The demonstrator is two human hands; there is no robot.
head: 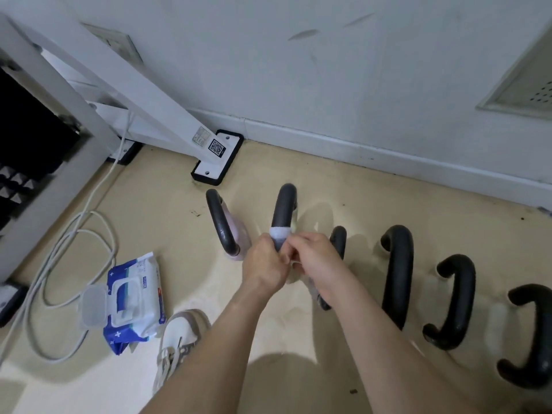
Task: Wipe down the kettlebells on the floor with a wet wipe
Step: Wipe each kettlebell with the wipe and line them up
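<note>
Where six kettlebells stand in a row on the floor (167,210) along the wall, both hands meet at the second kettlebell (285,207) from the left. Left hand (264,259): grip closed, fingers curled round the near part of its dark handle. Right hand (313,255): grip closed to a pinch on the wet wipe (280,232), which is wrapped round that handle just above both hands. A pink kettlebell (222,225) stands just left; four more extend right. The wipes pack (134,297), lid open, lies on the floor well left, near a white cable (74,264) and a shoe (176,339).
</note>
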